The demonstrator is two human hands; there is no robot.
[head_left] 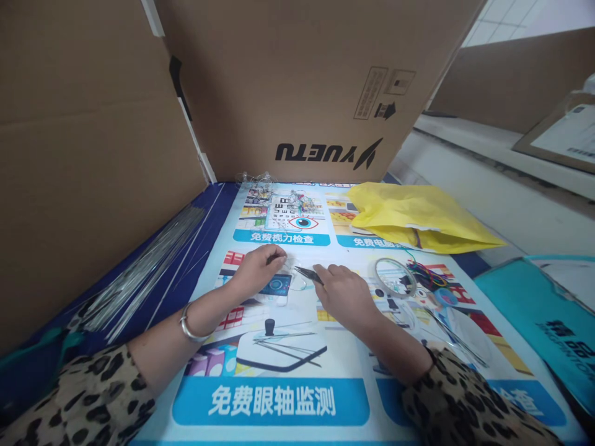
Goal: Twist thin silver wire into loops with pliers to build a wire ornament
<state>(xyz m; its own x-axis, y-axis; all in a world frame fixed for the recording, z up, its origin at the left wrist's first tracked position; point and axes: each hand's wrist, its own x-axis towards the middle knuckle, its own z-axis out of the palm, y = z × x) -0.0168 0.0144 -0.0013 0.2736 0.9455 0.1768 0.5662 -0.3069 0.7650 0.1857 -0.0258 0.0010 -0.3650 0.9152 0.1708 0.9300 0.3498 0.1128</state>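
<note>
The right hand is wrapping its fingers around the handles of the pliers, while the left hand is holding its thumb and fingertips together, seemingly pinched on a thin wire. The wire is curving in a faint loop between the hands, over the middle of the desk; whether the nose of the pliers is clamping it, one cannot tell. Working well here would mean bracing the wire close to the bend, letting the pliers turn from the wrist, and squeezing lightly, since wire this fine could be kinking or slipping. The pliers are looking dark and tapered, ending in a slim point. A glossy printed sheet is covering the desk, its smooth pictures making the wire hard to pick out. To the left, a bundle of straight silvery strands is lying on dark blue cloth. A round coil is resting near the right hand, beside soft, tangled coloured cords. Beyond them a crinkled yellow bag is lying flat, and stiff brown cardboard is standing behind.
</note>
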